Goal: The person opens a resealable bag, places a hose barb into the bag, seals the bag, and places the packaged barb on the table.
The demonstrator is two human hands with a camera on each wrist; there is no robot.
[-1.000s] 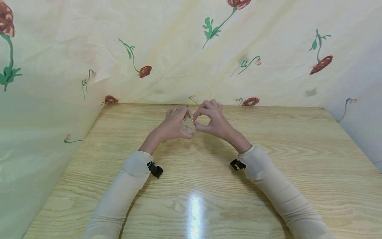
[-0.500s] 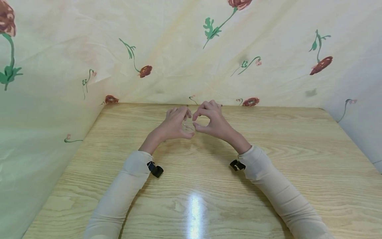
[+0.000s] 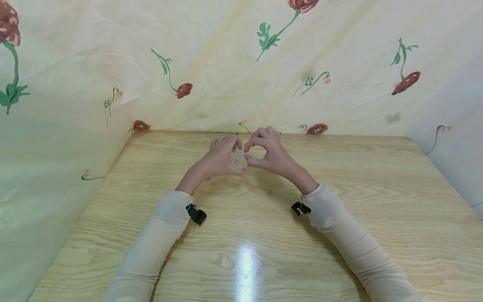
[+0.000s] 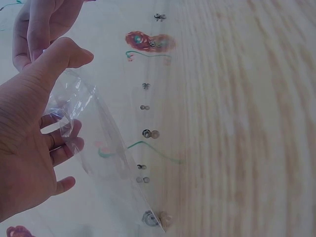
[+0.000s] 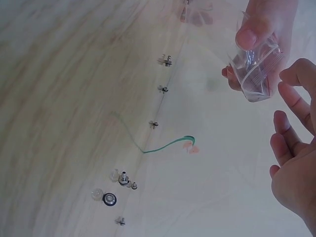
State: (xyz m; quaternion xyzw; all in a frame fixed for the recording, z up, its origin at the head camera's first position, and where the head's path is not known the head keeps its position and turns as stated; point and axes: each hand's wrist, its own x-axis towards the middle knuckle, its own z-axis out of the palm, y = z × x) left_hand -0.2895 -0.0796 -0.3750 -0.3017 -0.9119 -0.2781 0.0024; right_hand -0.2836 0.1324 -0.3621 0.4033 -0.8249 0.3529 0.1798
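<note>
Bag (image 5: 254,74) in left hand (image 3: 222,156), right hand (image 3: 271,153) curved nearby

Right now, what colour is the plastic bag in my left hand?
The plastic bag is clear and colourless; the left wrist view shows it best.

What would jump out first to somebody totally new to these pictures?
Probably the red flowers on the pale sheet filling the top of the head view. Then the left hand and right hand, curved toward each other near the far edge of the wood-grain table, the left holding a clear zip bag. The wrist views add small metal fittings dotted along the border of table and sheet.
</note>
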